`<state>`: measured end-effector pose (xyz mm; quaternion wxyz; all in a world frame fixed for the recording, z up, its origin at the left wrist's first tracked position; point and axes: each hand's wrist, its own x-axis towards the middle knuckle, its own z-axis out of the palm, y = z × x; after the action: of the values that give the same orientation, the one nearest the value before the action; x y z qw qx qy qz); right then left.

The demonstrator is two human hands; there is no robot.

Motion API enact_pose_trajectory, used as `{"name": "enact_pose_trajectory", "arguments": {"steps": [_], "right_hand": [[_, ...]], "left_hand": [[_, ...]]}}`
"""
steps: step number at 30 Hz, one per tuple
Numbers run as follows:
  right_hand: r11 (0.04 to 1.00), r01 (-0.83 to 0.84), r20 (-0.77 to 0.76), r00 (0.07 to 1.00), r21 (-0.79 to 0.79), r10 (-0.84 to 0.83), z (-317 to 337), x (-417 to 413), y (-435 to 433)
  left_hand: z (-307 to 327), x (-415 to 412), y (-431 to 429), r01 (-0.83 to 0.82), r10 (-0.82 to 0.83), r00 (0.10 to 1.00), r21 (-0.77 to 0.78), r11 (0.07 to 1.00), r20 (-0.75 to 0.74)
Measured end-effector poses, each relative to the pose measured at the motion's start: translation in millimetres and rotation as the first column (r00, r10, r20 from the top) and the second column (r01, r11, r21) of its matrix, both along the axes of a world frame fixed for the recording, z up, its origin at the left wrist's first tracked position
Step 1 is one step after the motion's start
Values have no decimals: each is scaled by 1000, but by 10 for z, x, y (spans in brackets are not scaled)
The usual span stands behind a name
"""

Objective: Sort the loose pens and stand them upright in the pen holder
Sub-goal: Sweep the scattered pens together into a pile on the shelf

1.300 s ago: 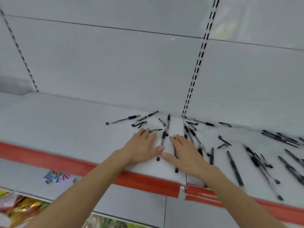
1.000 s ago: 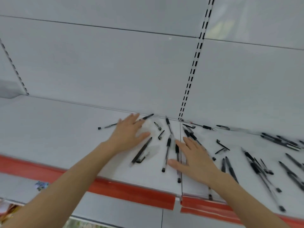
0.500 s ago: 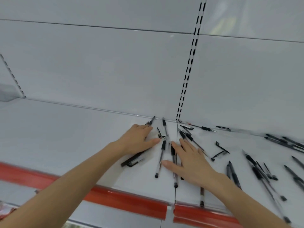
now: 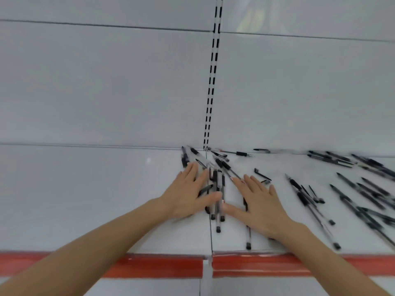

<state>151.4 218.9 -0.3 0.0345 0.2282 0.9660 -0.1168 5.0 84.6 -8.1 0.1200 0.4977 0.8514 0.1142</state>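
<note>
Several black and clear pens lie loose on a white shelf [image 4: 96, 189]. My left hand [image 4: 188, 195] lies flat, fingers straight, with pens partly under it. My right hand [image 4: 258, 204] lies flat too, a pen [image 4: 248, 238] running out from under its palm. Between the two thumbs sits a tight bunch of pens [image 4: 218, 189], roughly parallel and pointing away from me. More pens [image 4: 352, 189] are scattered over the right part of the shelf. No pen holder is in view.
The shelf's front edge carries a red price strip [image 4: 256, 263]. A slotted upright [image 4: 210, 88] runs up the white back wall above the pen bunch. A seam [image 4: 210, 236] splits the shelf between my hands. Loose pen caps [image 4: 261, 175] lie near my right hand.
My left hand has swept rightward, pushing the pens from the left into a bunch against those by my right hand. The hands are now closer together.
</note>
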Motion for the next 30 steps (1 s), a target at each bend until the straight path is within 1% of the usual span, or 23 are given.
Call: {"name": "enact_pose_trajectory", "arguments": {"steps": [2,4,5,6,8,9,11,13,16,18,19,21,23,24,25,27,28,30], "right_hand": [[1000,8,-35,999,-1,-8,4,-37,55],[999,31,-85,996,-35,-34,36,-18,113],[997,55,-106,993,-56,-61,53,26,147],[994,91,-115,989,-68,-98,65,85,181],[982,178,-82,980,-57,-182,71,237,224],[977,212,-45,976,-32,-213,65,301,227],[972,236,21,972,6,-236,39,350,207],[974,229,26,973,0,-229,29,321,191],[978,205,-9,979,-35,-206,46,263,191],[977,200,-37,978,-77,-203,55,232,220],[975,197,-49,978,-98,-202,61,223,236],[971,187,-77,977,-149,-199,76,239,267],[966,187,-101,973,-181,-207,88,325,285],[966,194,-106,971,-170,-214,91,393,292],[969,207,-100,970,-137,-222,83,468,310],[971,238,-45,970,-32,-239,70,586,336],[970,243,-8,970,15,-243,57,620,348],[968,247,30,968,36,-248,37,617,367]], "left_hand": [[9,84,219,52,-55,997,68,996,46],[40,128,307,70,-91,990,187,980,105],[49,101,306,53,-77,993,240,969,91],[57,49,279,20,-29,999,268,963,29],[44,-102,214,-94,123,986,232,968,-112],[19,-171,201,-157,183,973,185,970,-137],[-29,-240,253,-199,209,968,85,976,-137],[-56,-209,406,-155,160,981,45,987,-114],[-28,-119,665,-42,49,995,74,996,-92],[-12,-74,800,43,-39,996,46,998,-78],[2,-59,837,87,-85,995,45,995,-43],[51,-63,815,131,-136,990,121,984,34],[111,-97,627,152,-163,986,222,963,33],[120,-121,473,161,-169,985,218,963,22],[114,-133,300,171,-176,984,165,971,12],[82,-91,4,206,-207,977,-14,978,-51],[47,-44,-63,218,-224,970,-79,973,-92],[-10,46,-19,202,-214,969,-99,974,-124]]}}
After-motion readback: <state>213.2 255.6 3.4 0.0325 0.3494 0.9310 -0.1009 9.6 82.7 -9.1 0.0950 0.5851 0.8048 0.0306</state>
